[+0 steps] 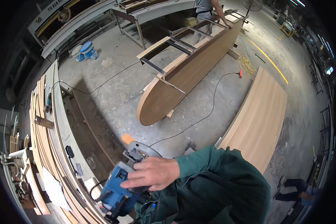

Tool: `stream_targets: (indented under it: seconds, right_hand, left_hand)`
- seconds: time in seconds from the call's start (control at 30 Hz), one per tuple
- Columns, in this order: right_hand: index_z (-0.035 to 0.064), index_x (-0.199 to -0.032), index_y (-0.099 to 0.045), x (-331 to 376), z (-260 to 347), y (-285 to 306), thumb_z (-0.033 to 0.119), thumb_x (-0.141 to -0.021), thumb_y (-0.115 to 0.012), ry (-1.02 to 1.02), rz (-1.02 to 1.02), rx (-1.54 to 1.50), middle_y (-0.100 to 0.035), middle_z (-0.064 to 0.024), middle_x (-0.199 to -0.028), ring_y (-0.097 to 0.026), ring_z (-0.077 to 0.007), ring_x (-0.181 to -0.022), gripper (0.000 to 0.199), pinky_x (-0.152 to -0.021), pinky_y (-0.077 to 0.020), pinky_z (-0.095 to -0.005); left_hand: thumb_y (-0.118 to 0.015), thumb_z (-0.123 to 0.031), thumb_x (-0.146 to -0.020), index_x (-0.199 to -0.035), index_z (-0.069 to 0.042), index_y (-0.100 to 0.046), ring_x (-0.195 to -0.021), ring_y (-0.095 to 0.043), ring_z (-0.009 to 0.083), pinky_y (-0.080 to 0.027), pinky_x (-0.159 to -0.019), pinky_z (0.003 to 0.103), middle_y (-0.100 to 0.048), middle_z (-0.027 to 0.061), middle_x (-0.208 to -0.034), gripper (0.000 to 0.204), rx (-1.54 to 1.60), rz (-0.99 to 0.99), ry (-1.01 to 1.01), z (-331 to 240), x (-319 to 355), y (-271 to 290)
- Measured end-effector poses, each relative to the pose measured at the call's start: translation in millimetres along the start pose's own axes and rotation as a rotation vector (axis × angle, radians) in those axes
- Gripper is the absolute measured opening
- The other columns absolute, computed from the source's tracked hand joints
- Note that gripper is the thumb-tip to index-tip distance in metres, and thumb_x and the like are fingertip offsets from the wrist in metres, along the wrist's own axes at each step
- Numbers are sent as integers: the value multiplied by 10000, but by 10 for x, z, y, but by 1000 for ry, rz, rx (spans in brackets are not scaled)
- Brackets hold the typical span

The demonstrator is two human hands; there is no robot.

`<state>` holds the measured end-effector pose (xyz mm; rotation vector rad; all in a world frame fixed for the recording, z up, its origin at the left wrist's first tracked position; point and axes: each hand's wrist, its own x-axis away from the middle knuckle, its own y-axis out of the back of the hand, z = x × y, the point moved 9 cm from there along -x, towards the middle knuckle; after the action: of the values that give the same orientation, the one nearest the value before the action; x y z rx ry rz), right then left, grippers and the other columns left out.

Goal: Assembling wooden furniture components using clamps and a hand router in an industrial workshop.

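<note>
My right hand [151, 172], in a green sleeve [209, 160], sits at the lower centre of the frame with its grip closed over a blue power tool [114, 188]: fingers curled across the top, thumb low on the side nearest me. The tool's grey metal head points up the picture, and its blue body slants toward the lower left. My left hand is out of sight, so I cannot tell how its grip stands.

Along the left of the frame runs a grey tabletop [65, 128] with long wooden strips [44, 149] beside and over it. On these I see a brown cylinder [44, 122] lying on its side and, lower down, a white sheet [55, 188].

At upper centre, a long wooden panel with a rounded end [168, 102] stands on edge against a dark metal frame [181, 45]; a co-worker [205, 15] at the top has a hand on its far part. A wide flat board [257, 119] lies at right of centre. Blue buckets [88, 49] stand on the floor [112, 89], upper left, and a yellow cord [246, 63] lies coiled at upper right.
</note>
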<state>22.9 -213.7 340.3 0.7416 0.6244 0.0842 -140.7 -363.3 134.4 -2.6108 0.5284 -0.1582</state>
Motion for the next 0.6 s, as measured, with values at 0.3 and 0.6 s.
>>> stream_targets:
  seconds: [0.3,0.6]
  right_hand:
    - [101,-1111,-570,1389,-829,1914,126,-594,-735,-72,-256,12,-572,-27,-872,-500,-218,-665,542,-519,-421,-325]
    - [69,-997,-557,2180,-2034,3240,17,-510,-694,-194,-391,-91,-608,-95,-882,-595,-299,-782,509,-682,-490,-364]
  left_hand:
    - [-475,-480,-873,-1269,-107,-468,-1076,-534,322,-449,-898,458,-512,130,-1240,544,-215,12,-50,752,119,-1819]
    - [-480,-467,-871,-1259,-106,-481,-1074,-534,323,-440,-908,459,-517,134,-1233,529,-372,6,-71,1584,-260,-3276]
